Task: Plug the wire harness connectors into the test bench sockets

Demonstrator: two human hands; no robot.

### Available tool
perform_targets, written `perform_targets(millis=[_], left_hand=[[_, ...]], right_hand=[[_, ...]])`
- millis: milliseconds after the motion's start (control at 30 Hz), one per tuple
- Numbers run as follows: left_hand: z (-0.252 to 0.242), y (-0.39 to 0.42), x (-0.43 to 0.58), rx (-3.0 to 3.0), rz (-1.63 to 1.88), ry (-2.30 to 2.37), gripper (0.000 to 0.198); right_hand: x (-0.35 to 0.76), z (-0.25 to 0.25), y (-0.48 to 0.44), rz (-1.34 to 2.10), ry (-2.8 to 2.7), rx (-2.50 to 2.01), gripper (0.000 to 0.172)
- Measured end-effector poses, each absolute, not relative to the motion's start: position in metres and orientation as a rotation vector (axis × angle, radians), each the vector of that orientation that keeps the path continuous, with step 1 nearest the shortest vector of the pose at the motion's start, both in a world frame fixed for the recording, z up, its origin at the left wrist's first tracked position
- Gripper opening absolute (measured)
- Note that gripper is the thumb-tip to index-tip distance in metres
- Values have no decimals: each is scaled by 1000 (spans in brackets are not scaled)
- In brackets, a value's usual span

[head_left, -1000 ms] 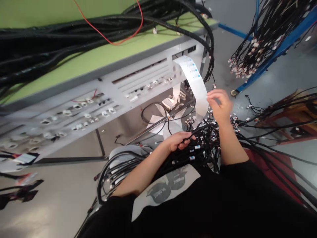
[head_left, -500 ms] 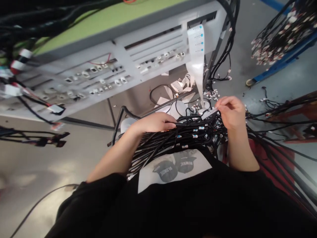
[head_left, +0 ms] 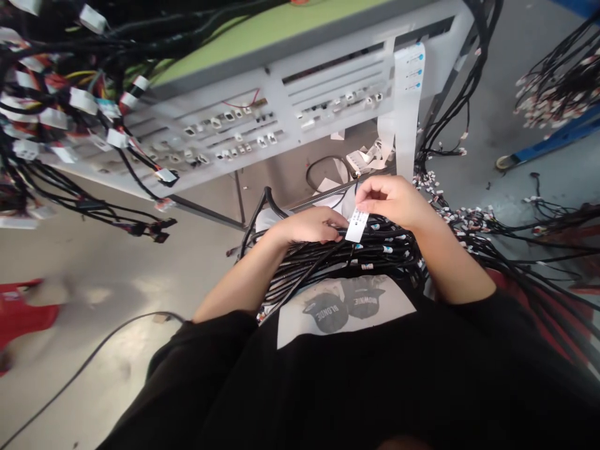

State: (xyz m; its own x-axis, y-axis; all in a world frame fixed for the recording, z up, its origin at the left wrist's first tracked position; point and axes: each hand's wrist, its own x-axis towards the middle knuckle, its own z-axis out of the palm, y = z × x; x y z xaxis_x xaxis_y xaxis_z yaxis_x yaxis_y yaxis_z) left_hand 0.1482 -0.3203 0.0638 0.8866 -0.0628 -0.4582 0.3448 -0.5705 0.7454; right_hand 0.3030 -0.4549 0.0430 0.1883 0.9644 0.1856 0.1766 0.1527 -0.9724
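And the right hand has thumb and finger pinched on a white label, hanging just over a black cable! The left hand has its fingers curled closed, seemingly round that cable. Progress? Blue-marked tags already sit on neighbouring cables; this label looks unwrapped yet, with three more marks showing on the paper strip.

My label is white with black lettering; my cables are black, with white-and-blue tags. The paper strip is white with blue dots, the desk green-topped, my shirt black with a grey-and-white print.
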Motion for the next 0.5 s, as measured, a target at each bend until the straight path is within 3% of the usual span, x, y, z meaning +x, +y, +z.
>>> perform_targets(millis=[500], left_hand=[[47, -309, 143, 1832, -516, 124, 13]], right_hand=[[300, 36, -432, 859, -1455, -1425, 15]])
